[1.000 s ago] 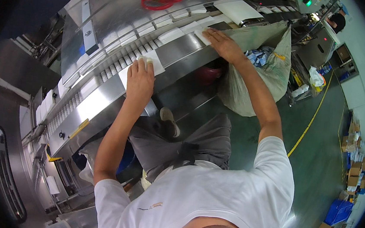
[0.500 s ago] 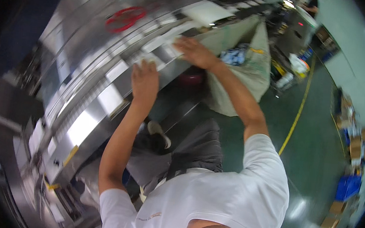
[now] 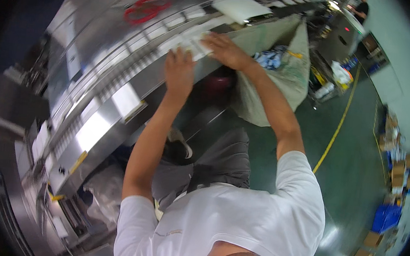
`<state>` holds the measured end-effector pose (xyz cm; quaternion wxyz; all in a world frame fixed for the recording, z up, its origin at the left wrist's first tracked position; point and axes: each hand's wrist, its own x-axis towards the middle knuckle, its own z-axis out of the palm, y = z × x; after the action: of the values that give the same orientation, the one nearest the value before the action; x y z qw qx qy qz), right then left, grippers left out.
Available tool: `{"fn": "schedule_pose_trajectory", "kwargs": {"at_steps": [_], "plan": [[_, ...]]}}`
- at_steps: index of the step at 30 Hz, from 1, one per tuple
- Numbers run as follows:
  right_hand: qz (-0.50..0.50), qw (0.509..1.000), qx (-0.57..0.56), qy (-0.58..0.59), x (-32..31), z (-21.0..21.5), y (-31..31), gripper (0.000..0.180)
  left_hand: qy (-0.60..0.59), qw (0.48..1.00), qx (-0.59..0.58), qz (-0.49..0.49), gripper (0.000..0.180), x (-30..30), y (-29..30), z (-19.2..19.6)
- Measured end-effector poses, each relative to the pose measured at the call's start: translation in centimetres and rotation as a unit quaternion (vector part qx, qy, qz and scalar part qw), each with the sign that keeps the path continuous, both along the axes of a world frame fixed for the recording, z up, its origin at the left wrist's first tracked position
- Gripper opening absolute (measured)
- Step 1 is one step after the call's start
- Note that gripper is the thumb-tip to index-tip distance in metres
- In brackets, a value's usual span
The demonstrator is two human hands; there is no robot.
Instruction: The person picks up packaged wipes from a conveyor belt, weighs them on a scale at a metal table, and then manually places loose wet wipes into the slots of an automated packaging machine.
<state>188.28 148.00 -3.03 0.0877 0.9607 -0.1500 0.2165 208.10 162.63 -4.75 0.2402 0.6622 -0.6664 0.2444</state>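
My left hand (image 3: 179, 73) reaches over the conveyor's metal edge, fingers stretched out at the near end of some flat white pieces (image 3: 191, 43). Opposite it, my right hand (image 3: 225, 51) has its fingers extended over the far end of the same pieces. The white pieces lie between the two hands on the conveyor (image 3: 135, 62); their exact kind is too blurred to tell. My right fingertips partly hide them. Further along the line, more small white pieces (image 3: 175, 20) sit in its slots.
A large woven sack (image 3: 260, 103) holding blue-and-white scraps (image 3: 270, 59) hangs beside my right forearm. A white sheet stack (image 3: 240, 8) lies beyond my hands. Red coiled cord (image 3: 147, 10) rests on the machine. A white block (image 3: 127, 100) sits nearer. Boxes (image 3: 398, 172) line the right wall.
Both hands have shifted slightly away and to the right, the left hand more so, narrowing the gap between them. The view has also moved a little.
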Motion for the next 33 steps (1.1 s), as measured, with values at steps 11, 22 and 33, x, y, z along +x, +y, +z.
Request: {"fn": "schedule_pose_trajectory", "kwargs": {"at_steps": [11,22,33], "plan": [[0.046,0.998,0.054,-0.002,1.1,0.4,-0.4,0.059,0.02,0.999,-0.004,0.048,0.041,0.5,0.5,-1.1],[0.141,0.989,0.036,-0.022,11.2,4.7,16.1,0.087,0.143,0.984,0.013,0.109,0.081,8.4,20.4,4.0],[0.151,0.978,0.135,-0.058,9.1,4.9,23.3,0.073,0.051,0.997,0.047,0.044,0.06,10.1,14.8,1.4]]}}
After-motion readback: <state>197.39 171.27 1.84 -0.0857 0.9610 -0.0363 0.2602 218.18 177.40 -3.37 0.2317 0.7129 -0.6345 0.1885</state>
